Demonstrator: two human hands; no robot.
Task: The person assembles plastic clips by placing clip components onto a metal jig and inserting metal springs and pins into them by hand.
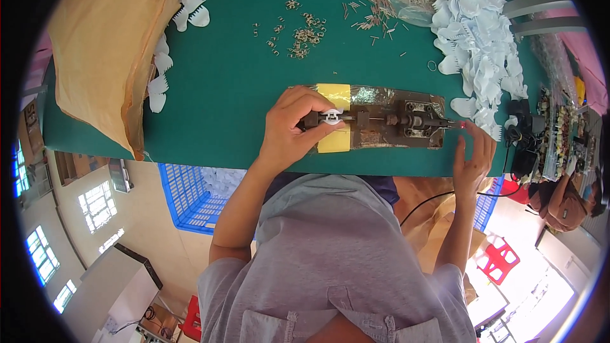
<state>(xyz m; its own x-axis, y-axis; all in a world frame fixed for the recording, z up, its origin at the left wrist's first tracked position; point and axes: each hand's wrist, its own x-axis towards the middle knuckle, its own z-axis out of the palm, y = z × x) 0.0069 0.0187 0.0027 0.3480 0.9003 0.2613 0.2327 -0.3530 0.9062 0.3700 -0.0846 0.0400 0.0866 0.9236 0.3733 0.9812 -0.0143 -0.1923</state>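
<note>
Between the thumb and forefinger of my left hand (289,128) is a small white hair claw clip (332,116), held at the left end of a dark metal toggle-clamp jig (397,119). My fingers partly hide the clip. A slim rod in the jig points toward it from the right. My right hand (475,157) is at the jig's right end, its fingers bent around the red-tipped clamp lever (462,125). The forefinger touches the tip, while the thumb sits just nearer to me. Yellow tape (333,145) crosses the jig's base under the clip.
On the green table (216,89) lie loose metal springs (307,37), short pins (375,19) and a large heap of white toothed clip halves (473,38). A brown paper sack (101,44) with more halves stands left. A blue crate (184,200) is below the table edge.
</note>
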